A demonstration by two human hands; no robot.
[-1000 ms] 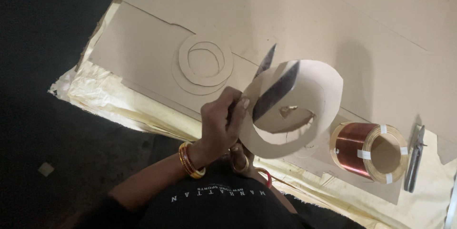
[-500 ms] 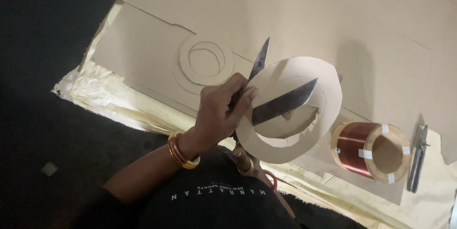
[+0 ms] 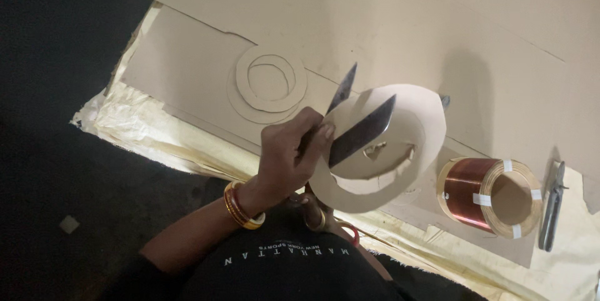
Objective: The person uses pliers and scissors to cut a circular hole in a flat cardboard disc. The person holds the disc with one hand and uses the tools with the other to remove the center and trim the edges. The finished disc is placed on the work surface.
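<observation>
Left hand (image 3: 294,157): grip closed round the handles of large scissors (image 3: 359,127), blades parted, wrist in gold and red bangles.
Right hand (image 3: 312,210): mostly hidden beneath the work; likely supporting the disc from below, grip state cannot be told.
Cardboard disc (image 3: 400,151): raised off the floor, tilted, between the blades; inner circle partly cut, ragged arc still joined.
Step in hand: cutting out the centre to leave a ring.
Next move calls for: turning the disc to feed the curve, short snips.
Nearby: finished cardboard rings (image 3: 269,82) lying flat on cardboard sheets (image 3: 437,26); copper wire coil (image 3: 490,196) to the right; pliers (image 3: 553,204) beside it.
</observation>
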